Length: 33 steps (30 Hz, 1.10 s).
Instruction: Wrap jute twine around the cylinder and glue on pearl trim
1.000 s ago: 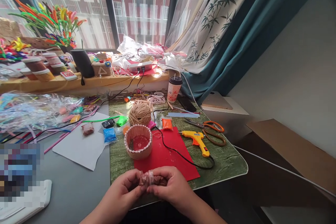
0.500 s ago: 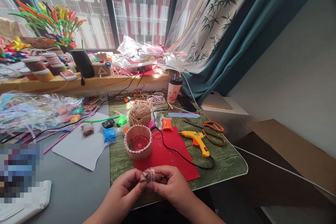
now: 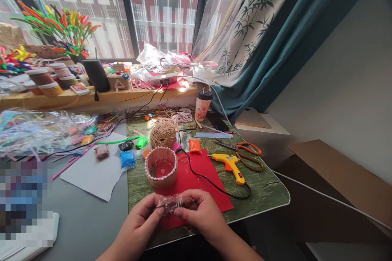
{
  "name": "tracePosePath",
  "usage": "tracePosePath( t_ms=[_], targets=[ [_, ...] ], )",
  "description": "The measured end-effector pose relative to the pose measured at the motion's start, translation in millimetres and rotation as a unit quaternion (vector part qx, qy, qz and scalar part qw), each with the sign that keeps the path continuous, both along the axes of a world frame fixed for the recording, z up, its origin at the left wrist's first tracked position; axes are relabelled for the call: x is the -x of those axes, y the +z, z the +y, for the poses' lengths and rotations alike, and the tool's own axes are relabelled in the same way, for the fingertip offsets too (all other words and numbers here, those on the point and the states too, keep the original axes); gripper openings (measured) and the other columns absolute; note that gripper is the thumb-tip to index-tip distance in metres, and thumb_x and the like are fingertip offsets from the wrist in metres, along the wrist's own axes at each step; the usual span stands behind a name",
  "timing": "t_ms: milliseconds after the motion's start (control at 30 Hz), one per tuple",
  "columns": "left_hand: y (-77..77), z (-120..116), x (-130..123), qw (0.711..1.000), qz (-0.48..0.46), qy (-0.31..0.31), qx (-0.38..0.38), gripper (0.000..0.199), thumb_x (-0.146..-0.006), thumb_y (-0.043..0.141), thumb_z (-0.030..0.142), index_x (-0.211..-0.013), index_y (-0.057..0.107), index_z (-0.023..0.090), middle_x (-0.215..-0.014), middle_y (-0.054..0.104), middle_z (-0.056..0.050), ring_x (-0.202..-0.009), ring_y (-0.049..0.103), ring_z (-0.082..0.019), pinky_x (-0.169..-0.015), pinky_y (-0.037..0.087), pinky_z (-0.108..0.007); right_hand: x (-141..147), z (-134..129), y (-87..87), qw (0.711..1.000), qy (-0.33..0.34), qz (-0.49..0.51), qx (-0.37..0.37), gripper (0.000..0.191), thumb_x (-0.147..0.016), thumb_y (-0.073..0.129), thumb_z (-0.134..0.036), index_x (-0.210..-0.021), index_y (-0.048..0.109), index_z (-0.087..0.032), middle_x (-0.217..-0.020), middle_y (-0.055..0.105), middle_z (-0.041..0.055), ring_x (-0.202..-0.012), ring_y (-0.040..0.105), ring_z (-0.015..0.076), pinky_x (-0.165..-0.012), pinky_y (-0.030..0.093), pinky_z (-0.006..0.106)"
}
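Between my two hands is a brown clay packet in clear, crinkled plastic wrap. My left hand pinches the wrap's left end, and my right hand is closed on the brown lump at its right. Just beyond them stands a round wooden pot with a pearl-beaded rim. Red paper lies partly under the pot and my hands. A yellow glue gun rests to the right, beside orange-handled scissors.
Behind the pot sit a twine ball and a lidded paper cup. Blue, green and orange clay packets lie around it. A black cord crosses the red paper. White paper is at left.
My left hand has shifted slightly left, away from my right hand, and more of the clear wrap and brown clay shows between them.
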<state>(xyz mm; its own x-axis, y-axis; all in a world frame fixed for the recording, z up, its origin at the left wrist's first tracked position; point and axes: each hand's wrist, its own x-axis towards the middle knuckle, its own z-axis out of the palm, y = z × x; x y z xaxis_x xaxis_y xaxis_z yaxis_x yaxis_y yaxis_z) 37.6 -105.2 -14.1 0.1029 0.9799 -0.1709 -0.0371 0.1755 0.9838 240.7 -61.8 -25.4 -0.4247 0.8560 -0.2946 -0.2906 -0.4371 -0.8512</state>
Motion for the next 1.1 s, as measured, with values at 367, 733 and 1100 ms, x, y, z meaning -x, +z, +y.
tracePosePath(
  t_ms=[367, 733, 1100],
  targets=[
    [-5.4, -1, 9, 0.978, -0.066, 0.191, 0.049, 0.046, -0.079, 0.082, 0.064, -0.074, 0.062, 0.022, -0.067, 0.061, 0.000, -0.061, 0.055, -0.017, -0.059, 0.048, -0.026, -30, 9, -2.4, 0.990, -0.136, 0.032, -0.001, 0.032, -0.070, 0.099, -0.038, -0.076, 0.075, -0.017, -0.106, 0.080, 0.0108, -0.087, 0.076, 0.0231, -0.063, 0.059, 0.027],
    [-5.2, 0, 13, 0.978, -0.083, 0.183, 0.053, 0.045, -0.079, 0.086, 0.059, -0.079, 0.066, 0.020, -0.065, 0.066, 0.000, -0.063, 0.055, -0.014, -0.063, 0.045, -0.023, -26, 7, 8.9, 0.980, -0.102, 0.146, 0.091, 0.026, -0.068, 0.082, -0.014, -0.092, 0.075, -0.019, -0.078, 0.071, -0.0018, -0.062, 0.065, 0.0135, -0.057, 0.055, 0.026],
    [-11.0, -2, 12, 0.980, -0.075, 0.177, 0.052, 0.045, -0.079, 0.087, 0.060, -0.084, 0.066, 0.020, -0.066, 0.066, 0.001, -0.063, 0.055, -0.013, -0.064, 0.045, -0.023, -19, 9, 15.2, 0.979, -0.086, 0.145, 0.112, 0.043, -0.069, 0.100, -0.031, -0.096, 0.068, -0.022, -0.072, 0.069, -0.0048, -0.055, 0.059, 0.0099, -0.052, 0.053, 0.021]
  ],
)
